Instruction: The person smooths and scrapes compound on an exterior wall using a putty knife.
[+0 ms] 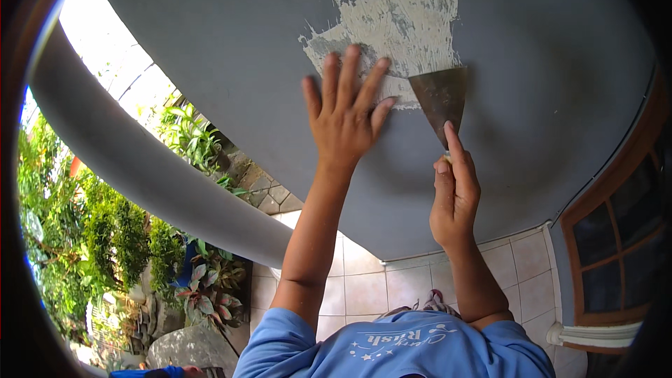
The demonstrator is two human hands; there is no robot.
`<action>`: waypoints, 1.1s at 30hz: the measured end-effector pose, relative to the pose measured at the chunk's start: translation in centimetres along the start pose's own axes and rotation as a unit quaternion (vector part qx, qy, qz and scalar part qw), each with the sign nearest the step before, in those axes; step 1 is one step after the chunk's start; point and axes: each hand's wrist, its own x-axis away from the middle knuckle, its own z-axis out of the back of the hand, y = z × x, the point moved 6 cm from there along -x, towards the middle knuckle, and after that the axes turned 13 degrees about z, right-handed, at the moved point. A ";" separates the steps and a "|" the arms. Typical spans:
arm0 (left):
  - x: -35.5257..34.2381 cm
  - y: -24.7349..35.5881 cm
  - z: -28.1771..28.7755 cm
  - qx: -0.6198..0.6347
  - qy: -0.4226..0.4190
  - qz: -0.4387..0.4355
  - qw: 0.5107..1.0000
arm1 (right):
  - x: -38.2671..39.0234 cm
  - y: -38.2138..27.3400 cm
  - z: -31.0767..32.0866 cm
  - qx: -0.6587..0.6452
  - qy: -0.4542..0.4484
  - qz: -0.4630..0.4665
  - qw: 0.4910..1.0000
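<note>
Left hand flat, grip apart; right hand grip clamped on scraper, handle hidden.

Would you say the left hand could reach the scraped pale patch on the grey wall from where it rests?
Probably yes: the left hand lies flat on the grey wall, fingertips at the pale patch's lower edge, with nothing between them; the putty knife sits off to its right.
</note>
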 end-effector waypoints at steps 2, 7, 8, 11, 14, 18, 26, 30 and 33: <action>2.6 -2.5 -0.3 -0.029 -0.038 0.133 0.990 | 0.1 0.6 0.9 0.051 0.000 0.043 0.998; 5.8 -6.0 2.0 0.012 0.066 0.216 0.974 | 1.2 0.9 -0.5 0.076 -0.066 0.059 0.993; 5.6 -5.5 2.2 -0.007 0.061 0.185 0.981 | 1.3 0.9 -0.8 0.074 -0.068 0.056 0.993; 6.1 -4.5 1.6 -0.012 0.028 0.159 0.987 | 1.5 -0.2 -2.3 0.107 -0.091 0.101 0.985; 7.7 -6.0 -0.1 0.043 -0.015 0.174 0.984 | 1.9 -0.6 -4.1 0.188 -0.096 0.105 0.972; 9.6 -8.4 -1.5 0.065 -0.038 0.140 0.987 | 3.0 -0.7 -6.2 0.247 -0.077 0.097 0.961; 12.6 -11.5 -3.6 0.024 0.036 0.041 0.998 | 1.5 -2.7 -10.5 0.287 0.033 0.128 0.949; 13.2 -11.1 -4.6 0.013 0.064 0.061 0.996 | 2.8 -3.4 -11.3 0.315 0.039 0.079 0.945; 13.5 -11.2 -4.7 0.007 0.070 0.060 0.996 | 4.5 -2.8 -12.2 0.333 0.051 0.045 0.940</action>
